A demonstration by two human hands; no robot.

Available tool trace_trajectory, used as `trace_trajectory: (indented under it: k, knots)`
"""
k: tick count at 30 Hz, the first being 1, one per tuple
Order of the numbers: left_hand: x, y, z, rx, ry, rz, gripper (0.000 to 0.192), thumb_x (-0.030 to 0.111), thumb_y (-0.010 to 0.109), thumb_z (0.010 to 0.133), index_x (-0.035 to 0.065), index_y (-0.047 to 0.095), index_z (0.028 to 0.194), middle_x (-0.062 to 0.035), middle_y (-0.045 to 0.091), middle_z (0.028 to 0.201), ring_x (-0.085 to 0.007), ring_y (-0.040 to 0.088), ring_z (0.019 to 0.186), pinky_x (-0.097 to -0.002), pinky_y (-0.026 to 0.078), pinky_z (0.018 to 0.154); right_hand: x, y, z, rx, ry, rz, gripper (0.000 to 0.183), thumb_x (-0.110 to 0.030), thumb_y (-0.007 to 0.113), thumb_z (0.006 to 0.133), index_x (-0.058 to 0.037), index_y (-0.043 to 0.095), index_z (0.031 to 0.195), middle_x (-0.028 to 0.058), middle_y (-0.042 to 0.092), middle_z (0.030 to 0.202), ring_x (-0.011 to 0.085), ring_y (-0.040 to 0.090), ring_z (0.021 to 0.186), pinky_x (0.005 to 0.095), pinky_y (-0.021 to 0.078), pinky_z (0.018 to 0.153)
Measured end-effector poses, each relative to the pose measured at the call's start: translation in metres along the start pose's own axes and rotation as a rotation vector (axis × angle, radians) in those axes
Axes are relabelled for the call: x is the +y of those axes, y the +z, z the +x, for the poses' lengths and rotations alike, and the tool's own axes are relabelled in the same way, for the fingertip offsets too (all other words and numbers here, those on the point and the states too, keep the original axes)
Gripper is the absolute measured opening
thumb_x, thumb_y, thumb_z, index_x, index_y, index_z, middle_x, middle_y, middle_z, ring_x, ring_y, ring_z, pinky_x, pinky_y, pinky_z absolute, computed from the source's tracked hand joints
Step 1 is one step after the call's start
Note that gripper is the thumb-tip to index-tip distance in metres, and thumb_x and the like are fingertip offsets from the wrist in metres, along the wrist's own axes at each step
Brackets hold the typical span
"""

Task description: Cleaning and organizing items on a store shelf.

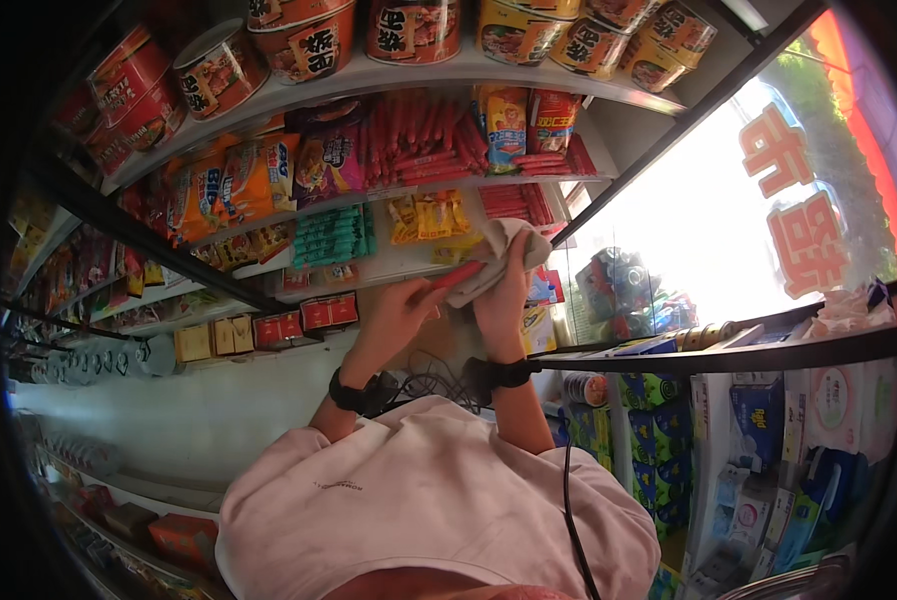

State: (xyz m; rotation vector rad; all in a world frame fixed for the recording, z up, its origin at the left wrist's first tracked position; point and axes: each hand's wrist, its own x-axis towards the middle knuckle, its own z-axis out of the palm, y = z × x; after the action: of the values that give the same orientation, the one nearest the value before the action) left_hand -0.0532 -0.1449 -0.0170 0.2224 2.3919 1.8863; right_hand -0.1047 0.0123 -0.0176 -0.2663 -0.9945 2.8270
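Observation:
My left hand [392,319] grips one end of a slim red stick-shaped packet [454,276], which looks like a wrapped sausage. Around its other end is a pale cloth [486,266], bunched in my right hand [502,311]. Both hands are raised before the lower snack shelves. Behind them lie yellow snack packets [427,216] and a stack of teal packets [332,236]. Similar red sticks [422,135] are heaped on the shelf above, and more red sticks [516,204] lie beyond the cloth.
Instant-noodle tubs [415,31] line the top shelf. Orange snack bags [257,176] hang over the shelf at left. Red boxes [328,311] stand low, near loose black cables [433,379]. At right, a dark shelf edge [726,363] juts out above packaged goods, beside a bright window [688,217].

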Motion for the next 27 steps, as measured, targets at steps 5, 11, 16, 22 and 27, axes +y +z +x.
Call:
trace_trajectory:
  k: [5, 11, 16, 22, 27]
  knots:
    - [0.004, 0.023, -0.011, -0.043, 0.074, 0.070, 0.027, 0.020, 0.060, 0.096, -0.0050, 0.066, 0.088, -0.0106, 0.065, 0.072, -0.0130, 0.059, 0.065, -0.0304, 0.046, 0.063, -0.001, 0.002, -0.045, -0.105, -0.005, -0.285, 0.021, -0.029, 0.055, 0.101, -0.0082, 0.055, 0.104, -0.0017, 0.056, 0.088, 0.0066, 0.053, 0.076, 0.0244, 0.0449, 0.064]
    - [0.030, 0.043, -0.016, -0.044, 0.100, -0.106, 0.028, 0.014, 0.065, 0.093, 0.0012, 0.065, 0.118, -0.0041, 0.068, 0.087, -0.0080, 0.062, 0.080, -0.0245, 0.050, 0.071, -0.041, -0.067, -0.054, -0.081, -0.300, -0.752, 0.014, -0.011, 0.056, 0.096, 0.0013, 0.060, 0.100, 0.0034, 0.062, 0.083, 0.0105, 0.056, 0.077, 0.0304, 0.0471, 0.068]
    - [0.048, 0.092, -0.020, 0.056, 0.133, -0.395, 0.037, 0.011, 0.071, 0.089, -0.0028, 0.062, 0.122, -0.0017, 0.067, 0.088, -0.0083, 0.063, 0.082, -0.0228, 0.051, 0.075, -0.072, -0.087, -0.094, -0.451, -0.367, -1.196, 0.030, 0.003, 0.055, 0.076, 0.0021, 0.058, 0.106, 0.0189, 0.062, 0.087, 0.0352, 0.063, 0.082, 0.0359, 0.0492, 0.074]
    - [0.059, 0.117, -0.044, 0.100, 0.103, -0.482, 0.032, 0.007, 0.067, 0.091, -0.0058, 0.061, 0.119, -0.0123, 0.071, 0.099, -0.0123, 0.065, 0.087, -0.0277, 0.052, 0.086, -0.097, -0.106, -0.121, -0.373, -0.413, -1.189, 0.038, 0.002, 0.055, 0.073, -0.0032, 0.058, 0.111, 0.0205, 0.062, 0.090, 0.0430, 0.061, 0.087, 0.0392, 0.0493, 0.073]
    - [0.066, 0.119, -0.055, -0.034, 0.082, -0.538, 0.035, 0.015, 0.063, 0.096, -0.0032, 0.058, 0.125, -0.0127, 0.071, 0.100, -0.0132, 0.065, 0.088, -0.0278, 0.049, 0.086, -0.101, -0.109, -0.143, -0.297, 0.012, -0.973, 0.020, -0.015, 0.059, 0.093, -0.0023, 0.060, 0.109, 0.0036, 0.067, 0.088, 0.0182, 0.066, 0.085, 0.0338, 0.0490, 0.073]
